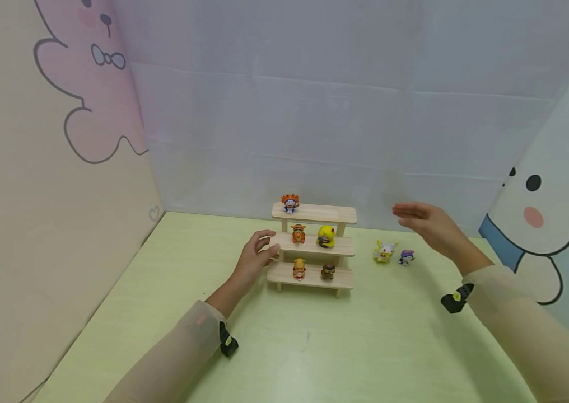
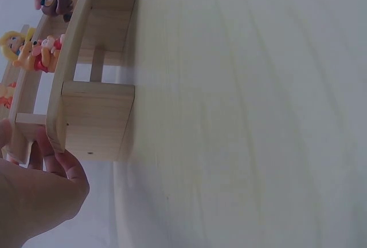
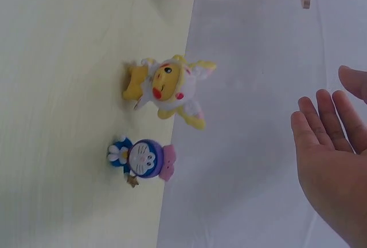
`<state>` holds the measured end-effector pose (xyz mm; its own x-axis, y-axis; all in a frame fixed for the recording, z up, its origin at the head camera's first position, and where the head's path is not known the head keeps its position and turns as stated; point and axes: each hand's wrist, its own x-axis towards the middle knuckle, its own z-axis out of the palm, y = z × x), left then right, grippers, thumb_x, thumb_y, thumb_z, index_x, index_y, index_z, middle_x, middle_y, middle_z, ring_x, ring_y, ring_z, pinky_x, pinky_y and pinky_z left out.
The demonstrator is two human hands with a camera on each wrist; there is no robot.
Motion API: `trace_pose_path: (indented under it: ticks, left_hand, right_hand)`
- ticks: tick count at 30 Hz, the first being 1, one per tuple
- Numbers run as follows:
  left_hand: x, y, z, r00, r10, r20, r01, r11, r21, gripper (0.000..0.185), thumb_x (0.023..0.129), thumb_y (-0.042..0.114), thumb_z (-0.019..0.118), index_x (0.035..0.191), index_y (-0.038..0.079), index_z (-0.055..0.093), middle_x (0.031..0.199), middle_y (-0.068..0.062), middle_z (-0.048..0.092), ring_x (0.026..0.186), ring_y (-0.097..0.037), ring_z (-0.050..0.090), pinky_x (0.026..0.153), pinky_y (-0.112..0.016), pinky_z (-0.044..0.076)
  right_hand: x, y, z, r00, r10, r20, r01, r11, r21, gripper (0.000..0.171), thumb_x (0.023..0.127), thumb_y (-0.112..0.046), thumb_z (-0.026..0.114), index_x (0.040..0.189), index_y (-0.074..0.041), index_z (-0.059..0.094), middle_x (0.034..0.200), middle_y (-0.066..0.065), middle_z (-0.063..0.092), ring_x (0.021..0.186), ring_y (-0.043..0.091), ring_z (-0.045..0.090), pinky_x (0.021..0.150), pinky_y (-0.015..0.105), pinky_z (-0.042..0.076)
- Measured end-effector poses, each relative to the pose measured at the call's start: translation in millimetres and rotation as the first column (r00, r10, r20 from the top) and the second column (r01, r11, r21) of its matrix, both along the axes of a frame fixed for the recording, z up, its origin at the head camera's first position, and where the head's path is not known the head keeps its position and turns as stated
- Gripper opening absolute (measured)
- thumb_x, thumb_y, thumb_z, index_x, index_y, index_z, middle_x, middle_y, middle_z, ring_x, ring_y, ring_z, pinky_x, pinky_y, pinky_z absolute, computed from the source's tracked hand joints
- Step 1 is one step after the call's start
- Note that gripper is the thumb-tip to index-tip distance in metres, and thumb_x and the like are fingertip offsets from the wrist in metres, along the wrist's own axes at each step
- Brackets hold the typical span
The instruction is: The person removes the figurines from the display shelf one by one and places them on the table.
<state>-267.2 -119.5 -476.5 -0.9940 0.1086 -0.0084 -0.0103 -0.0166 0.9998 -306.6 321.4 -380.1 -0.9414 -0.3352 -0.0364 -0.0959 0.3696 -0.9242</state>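
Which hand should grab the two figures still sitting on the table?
Right, probably. The right hand hangs open just above the white-and-yellow figure and purple figure. The left hand holds the wooden shelf at its far end.

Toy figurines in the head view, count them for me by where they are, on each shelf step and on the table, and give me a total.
Top step of the pale wooden three-step shelf: 1, a blue figurine with an orange headdress.
Middle step: 2, an orange tiger figurine and a yellow figurine.
Bottom step: 2, a yellow-and-red figurine and a brown figurine.
Green table: 2, a white-and-yellow figurine and a blue-and-purple figurine.
Total: 7
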Motion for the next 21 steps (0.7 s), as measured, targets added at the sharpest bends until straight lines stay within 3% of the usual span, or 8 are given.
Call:
trace_pose_path:
  ticks: [7, 11, 16, 21]
  left_hand:
    - [0.5, 0, 0.6, 1.000, 0.004, 0.006, -0.004, 1.000, -0.002, 0.044, 0.102, 0.020, 0.068, 0.143, 0.015, 0.052, 0.138, -0.013, 0.060, 0.096, -0.017, 0.067, 0.083, -0.034, 0.053]
    - [0.0, -1, -0.2, 1.000, 0.003, 0.012, -0.003, 1.000, -0.006, 0.044, 0.102, 0.020, 0.068, 0.142, 0.015, 0.052, 0.139, -0.012, 0.060, 0.097, -0.018, 0.067, 0.085, -0.035, 0.053]
    - [-0.3, 0, -0.4, 1.000, 0.011, 0.017, -0.010, 1.000, -0.018, 0.044, 0.102, 0.021, 0.069, 0.142, 0.016, 0.052, 0.140, -0.012, 0.060, 0.098, -0.019, 0.067, 0.087, -0.036, 0.053]
    - [0.9, 1, 1.4, 1.000, 0.012, 0.019, -0.012, 1.000, -0.022, 0.044, 0.102, 0.021, 0.068, 0.143, 0.016, 0.052, 0.141, -0.012, 0.059, 0.099, -0.019, 0.067, 0.087, -0.036, 0.053]
  right_hand:
    - [-5.6, -28, 9.4, 0.999, 0.032, -0.016, -0.033, 0.997, -0.068, 0.060, 0.104, -0.024, 0.064, 0.154, 0.000, 0.041, 0.156, 0.015, 0.046, 0.145, 0.026, 0.044, 0.106, 0.018, 0.043]
    - [-8.5, -42, 13.9, 0.998, 0.054, -0.017, -0.055, 0.996, -0.070, 0.059, 0.104, -0.024, 0.066, 0.153, -0.001, 0.044, 0.157, 0.017, 0.046, 0.143, 0.023, 0.048, 0.107, 0.023, 0.045]
    - [-12.1, -61, 19.2, 0.997, 0.076, -0.010, -0.076, 0.995, -0.064, 0.058, 0.103, -0.023, 0.066, 0.153, -0.001, 0.044, 0.159, 0.023, 0.041, 0.145, 0.031, 0.044, 0.110, 0.027, 0.044]
    - [-15.9, -80, 22.9, 0.996, 0.091, -0.011, -0.092, 0.994, -0.059, 0.057, 0.103, -0.022, 0.067, 0.152, -0.001, 0.046, 0.156, 0.021, 0.045, 0.144, 0.032, 0.045, 0.118, 0.044, 0.036]
